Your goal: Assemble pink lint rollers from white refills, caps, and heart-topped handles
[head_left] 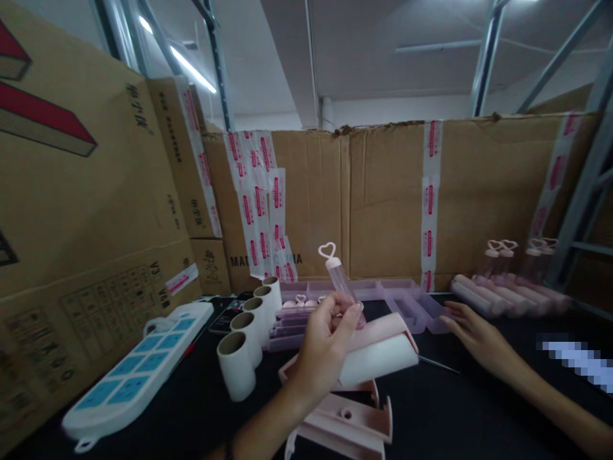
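Observation:
My left hand (pixel 330 335) is closed around the clear tube handle (pixel 341 279) of a lint roller, which has a pink heart-shaped loop at its top end. Below the fingers, the roller's pink cover (pixel 383 329) and white roll (pixel 380 359) lie tilted across the middle. My right hand (pixel 474 335) is stretched out with fingers apart, beside a translucent purple tray (pixel 435 314); nothing shows in it, and whether it touches the tray I cannot tell. Under my left hand lie open pink plastic casing parts (pixel 354 415), partly hidden by the forearm.
Several white rolls (pixel 237 367) stand in a row at left, near purple handles with heart loops (pixel 292 319). A white power strip (pixel 138 377) lies farther left. Several pink rollers (pixel 507 297) rest at back right. A thin metal rod (pixel 438 365) lies mid-table. Cardboard walls (pixel 383 198) enclose the back.

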{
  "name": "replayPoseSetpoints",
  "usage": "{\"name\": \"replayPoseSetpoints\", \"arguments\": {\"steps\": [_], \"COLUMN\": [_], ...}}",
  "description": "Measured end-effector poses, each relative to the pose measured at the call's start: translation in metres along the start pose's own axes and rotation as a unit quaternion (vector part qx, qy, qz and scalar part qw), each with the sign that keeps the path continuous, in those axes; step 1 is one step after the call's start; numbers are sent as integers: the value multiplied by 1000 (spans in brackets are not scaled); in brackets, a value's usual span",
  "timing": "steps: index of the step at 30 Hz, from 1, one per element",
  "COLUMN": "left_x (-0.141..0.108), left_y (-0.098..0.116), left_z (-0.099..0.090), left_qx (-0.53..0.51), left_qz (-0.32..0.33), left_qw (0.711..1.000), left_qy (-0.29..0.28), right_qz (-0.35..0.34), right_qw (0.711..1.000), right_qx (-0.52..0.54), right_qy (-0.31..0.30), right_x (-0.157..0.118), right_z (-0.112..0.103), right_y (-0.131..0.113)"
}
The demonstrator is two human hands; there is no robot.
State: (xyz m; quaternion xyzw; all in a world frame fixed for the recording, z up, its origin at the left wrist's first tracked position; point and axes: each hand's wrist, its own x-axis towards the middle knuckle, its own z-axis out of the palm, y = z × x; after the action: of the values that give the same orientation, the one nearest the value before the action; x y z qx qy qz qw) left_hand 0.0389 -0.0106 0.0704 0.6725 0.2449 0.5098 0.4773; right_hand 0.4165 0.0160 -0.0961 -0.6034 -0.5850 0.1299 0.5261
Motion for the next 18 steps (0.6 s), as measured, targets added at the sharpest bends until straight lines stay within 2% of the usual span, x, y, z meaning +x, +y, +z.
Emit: {"name": "replayPoseSetpoints", "arguments": {"steps": [5,12,18], "left_x": [-1,-3,-4], "left_y": [-2,-3,-2], "left_z": [-1,0,0], "left_qx": [-10,-21,-20], "left_qz": [-4,-6,-3], "left_qw": [1000,1000,1000], "left_qy": [-4,-9,-8], "right_qz": [6,25,27], "right_qw": [1000,991,986], "right_qx": [-16,-60,-56], "right_qy": [7,120,152], "right_x": [1,-11,-13], "right_z": [2,-14,-20], "right_y": [-13,-23,-19]}}
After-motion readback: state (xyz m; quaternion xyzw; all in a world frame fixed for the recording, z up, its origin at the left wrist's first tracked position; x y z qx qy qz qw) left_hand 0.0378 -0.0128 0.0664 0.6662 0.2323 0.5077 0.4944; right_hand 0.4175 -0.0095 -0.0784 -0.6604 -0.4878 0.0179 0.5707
